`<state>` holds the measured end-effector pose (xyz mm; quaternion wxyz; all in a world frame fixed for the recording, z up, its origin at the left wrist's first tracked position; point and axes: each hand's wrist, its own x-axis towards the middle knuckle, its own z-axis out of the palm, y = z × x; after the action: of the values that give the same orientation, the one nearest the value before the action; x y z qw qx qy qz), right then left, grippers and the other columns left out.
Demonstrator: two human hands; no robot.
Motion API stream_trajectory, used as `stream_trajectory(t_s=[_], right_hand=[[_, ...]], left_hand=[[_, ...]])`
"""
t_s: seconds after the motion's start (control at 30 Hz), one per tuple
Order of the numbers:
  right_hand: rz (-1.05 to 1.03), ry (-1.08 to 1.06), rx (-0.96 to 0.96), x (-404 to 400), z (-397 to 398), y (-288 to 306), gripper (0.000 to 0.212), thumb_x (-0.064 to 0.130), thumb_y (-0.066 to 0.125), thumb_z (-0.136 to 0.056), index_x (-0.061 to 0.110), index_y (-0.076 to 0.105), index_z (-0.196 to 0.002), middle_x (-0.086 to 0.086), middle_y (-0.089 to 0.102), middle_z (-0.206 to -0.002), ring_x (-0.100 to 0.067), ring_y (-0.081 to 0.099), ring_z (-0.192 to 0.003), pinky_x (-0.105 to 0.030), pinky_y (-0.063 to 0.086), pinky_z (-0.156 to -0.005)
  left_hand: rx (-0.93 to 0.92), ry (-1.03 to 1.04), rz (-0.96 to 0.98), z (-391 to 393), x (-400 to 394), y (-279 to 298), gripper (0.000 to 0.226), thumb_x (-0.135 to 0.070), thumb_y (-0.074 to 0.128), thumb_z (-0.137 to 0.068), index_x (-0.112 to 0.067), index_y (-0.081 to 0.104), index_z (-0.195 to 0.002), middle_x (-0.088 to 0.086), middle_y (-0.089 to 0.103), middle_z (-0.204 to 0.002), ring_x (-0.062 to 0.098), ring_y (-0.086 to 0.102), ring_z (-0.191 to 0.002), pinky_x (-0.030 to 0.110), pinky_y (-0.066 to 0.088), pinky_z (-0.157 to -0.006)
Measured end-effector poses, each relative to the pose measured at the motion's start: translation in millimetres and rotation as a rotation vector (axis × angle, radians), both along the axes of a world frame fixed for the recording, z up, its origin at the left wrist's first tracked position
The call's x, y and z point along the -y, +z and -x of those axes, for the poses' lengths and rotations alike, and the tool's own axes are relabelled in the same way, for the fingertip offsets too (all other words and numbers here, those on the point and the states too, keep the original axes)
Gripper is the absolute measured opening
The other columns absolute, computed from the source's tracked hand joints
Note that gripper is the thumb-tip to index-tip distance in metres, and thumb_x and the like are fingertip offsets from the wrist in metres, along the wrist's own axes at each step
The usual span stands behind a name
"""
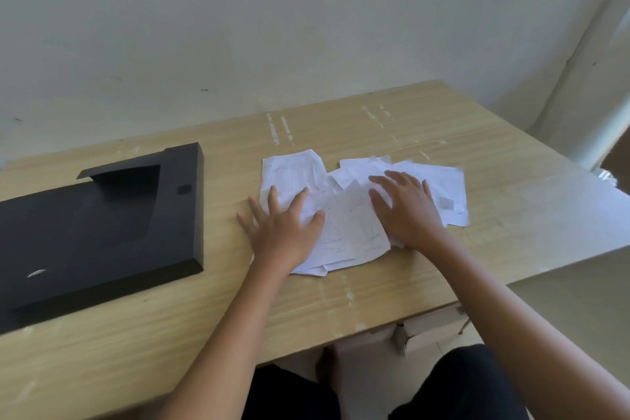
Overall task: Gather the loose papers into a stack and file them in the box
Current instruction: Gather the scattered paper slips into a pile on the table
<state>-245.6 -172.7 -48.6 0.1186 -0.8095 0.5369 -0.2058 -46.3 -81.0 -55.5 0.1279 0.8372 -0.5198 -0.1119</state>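
Observation:
Several loose white papers [351,218] with faint pencil sketches lie overlapping in a messy spread at the middle of the wooden table [341,303]. My left hand [283,232] lies flat on the left side of the spread, fingers apart, partly on the bare table. My right hand [405,208] presses flat on the right part of the pile, fingers spread. Neither hand grips a sheet. A black file box [102,232] lies on its side at the table's left, with its cut-out opening toward the far side.
A pale wall [238,44] runs right behind the table. The table's right edge [562,269] drops off near the papers. Below the front edge I see my dark-clothed knees [460,385] and a drawer unit [429,327].

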Motion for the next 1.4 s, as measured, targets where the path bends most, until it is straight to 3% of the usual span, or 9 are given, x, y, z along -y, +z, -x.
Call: stream_trajectory(t_s=[0.2,0.57,0.8,0.93,1.0,1.07,1.17,1.27,1.4], right_hand=[[-0.028,-0.340,0.090,8.7,50.2,8.0,0.053,0.043,0.061,-0.088,0.011,0.060,-0.131,-0.013,0.054,-0.135,-0.037,0.041,-0.124,-0.044,0.041,-0.104],[-0.015,-0.226,0.044,-5.8,42.4,1.4,0.043,0.057,0.060,-0.084,0.023,0.071,-0.106,-0.003,0.063,-0.116,-0.035,0.045,-0.123,-0.047,0.030,-0.114],[0.071,-0.238,0.124,-14.7,17.3,2.0,0.027,0.038,0.060,-0.093,0.021,0.075,-0.077,0.005,0.070,-0.068,-0.025,0.063,-0.087,-0.046,0.008,-0.123],[-0.071,-0.203,0.284,-7.2,11.9,4.2,0.054,0.039,0.053,-0.096,0.005,0.057,-0.054,-0.001,0.059,-0.045,-0.018,0.051,-0.045,-0.037,0.030,-0.110],[-0.161,-0.261,0.439,-0.3,19.1,10.5,0.054,0.040,0.050,-0.096,-0.002,0.070,-0.069,-0.005,0.074,-0.062,-0.015,0.064,-0.052,-0.032,0.050,-0.077],[-0.095,-0.317,0.437,5.5,26.2,14.2,0.047,0.038,0.049,-0.095,0.002,0.073,-0.075,-0.005,0.077,-0.076,-0.024,0.070,-0.073,-0.031,0.047,-0.063],[-0.082,-0.222,0.353,6.5,26.7,12.7,0.045,0.032,0.050,-0.098,0.008,0.067,-0.064,-0.004,0.070,-0.064,-0.030,0.060,-0.082,-0.037,0.049,-0.072],[-0.095,-0.152,0.259,-5.2,10.5,12.3,0.055,0.028,0.046,-0.099,0.008,0.038,-0.048,-0.007,0.041,-0.041,-0.029,0.044,-0.065,-0.035,0.036,-0.058],[-0.011,-0.122,0.164,-17.1,-6.2,18.5,0.050,0.024,0.048,-0.096,0.013,0.037,-0.048,-0.003,0.040,-0.043,-0.025,0.037,-0.054,-0.037,0.041,-0.082]], left_hand=[[0.062,0.015,0.043,-7.7,-0.1,4.9,0.070,-0.078,0.030,-0.093,-0.051,0.025,-0.158,0.005,0.006,-0.173,0.040,0.001,-0.158,0.064,0.002,-0.124],[0.002,0.036,0.153,1.1,3.1,-5.1,0.070,-0.082,0.042,-0.087,-0.050,0.041,-0.149,0.002,0.023,-0.166,0.038,0.008,-0.155,0.062,0.002,-0.124],[-0.003,0.031,0.171,3.8,0.9,-7.1,0.068,-0.077,0.045,-0.090,-0.046,0.042,-0.151,0.001,0.022,-0.165,0.038,0.005,-0.157,0.062,0.001,-0.125],[0.055,0.023,0.182,0.5,2.5,-11.7,0.069,-0.080,0.043,-0.088,-0.045,0.046,-0.148,0.001,0.028,-0.162,0.038,0.017,-0.154,0.063,0.012,-0.122],[0.071,0.022,0.182,0.1,3.3,-12.7,0.070,-0.081,0.042,-0.088,-0.045,0.045,-0.148,0.001,0.028,-0.162,0.037,0.019,-0.153,0.063,0.014,-0.121],[0.084,0.022,0.183,0.1,3.4,-13.6,0.070,-0.081,0.040,-0.088,-0.045,0.045,-0.148,0.001,0.029,-0.162,0.037,0.020,-0.152,0.062,0.016,-0.121],[0.088,0.021,0.187,0.8,3.4,-14.1,0.069,-0.080,0.041,-0.088,-0.046,0.045,-0.148,0.002,0.028,-0.163,0.038,0.019,-0.153,0.063,0.015,-0.121],[0.053,0.029,0.174,2.2,3.4,-12.8,0.068,-0.079,0.042,-0.089,-0.046,0.043,-0.149,0.001,0.024,-0.165,0.038,0.010,-0.156,0.062,0.007,-0.123],[0.036,0.024,0.179,2.8,2.5,-11.0,0.068,-0.078,0.044,-0.089,-0.046,0.044,-0.149,0.001,0.023,-0.165,0.038,0.009,-0.156,0.062,0.005,-0.124]])
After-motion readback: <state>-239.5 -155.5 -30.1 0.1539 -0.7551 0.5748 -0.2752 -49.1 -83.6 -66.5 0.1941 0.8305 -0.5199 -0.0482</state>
